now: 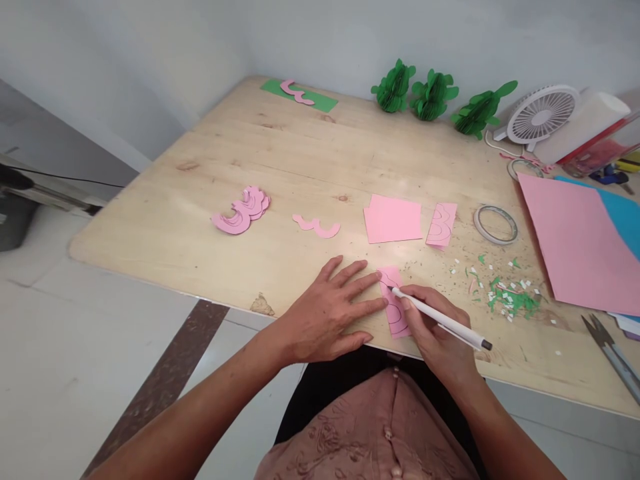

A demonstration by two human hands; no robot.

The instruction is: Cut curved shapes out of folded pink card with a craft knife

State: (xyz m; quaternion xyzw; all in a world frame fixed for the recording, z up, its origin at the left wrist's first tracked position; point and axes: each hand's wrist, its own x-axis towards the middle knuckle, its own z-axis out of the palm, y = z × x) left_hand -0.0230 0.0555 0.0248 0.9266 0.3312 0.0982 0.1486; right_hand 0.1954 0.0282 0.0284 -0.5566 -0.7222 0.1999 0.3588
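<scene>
My right hand (440, 323) grips a white pen (443, 317), its tip on a small pink paper strip (399, 325) at the table's front edge. Curved dark lines run along that strip. Spread flat, my left hand (333, 310) rests on the table with its fingertips at the strip's left side. Just beyond lie a wavy pink cutout (317, 227), a few blank pink paper pieces (395, 219) and another pink strip with drawn curves (441, 225). A pile of curved pink cutouts (243, 210) sits farther left.
Green and white paper scraps (515, 297) are scattered at the right, near a roll of tape (495, 224), large pink sheets (575, 233) and scissors (613, 350). Along the wall stand three green paper figures (434, 95) and a white fan (540, 117). A green strip (325, 102) lies at the back left.
</scene>
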